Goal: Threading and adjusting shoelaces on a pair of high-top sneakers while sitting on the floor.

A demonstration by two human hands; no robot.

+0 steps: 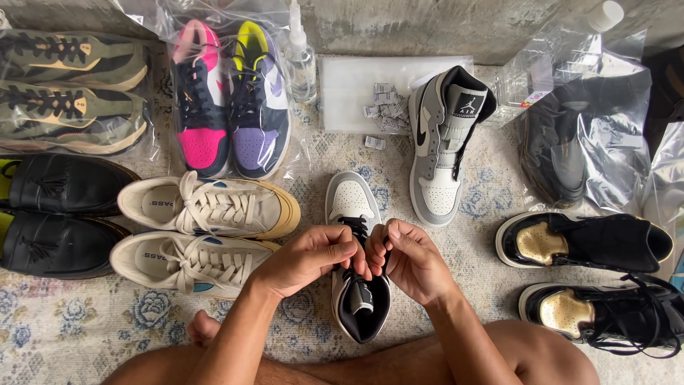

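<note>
Nearest, on the patterned rug (85, 321), the grey and white high-top sneaker (356, 242) is lying toe-away between the knees. Its black lace (354, 227) is pinched by the left hand (306, 260) and the right hand (410, 260), both closed on it over the tongue. Even tension is best kept on both sides, the lace flat, untwisted. Farther right, its mate (442, 142) is lying unlaced; farther left, cream sneakers (206, 207) are parked.

Left hand (308, 258) and right hand (407, 258) pinching black laces (355, 229) over a grey-white high-top sneaker (354, 207); matching sneaker (440, 146) beyond the right hand, cream sneakers (206, 232) beside the left.
</note>
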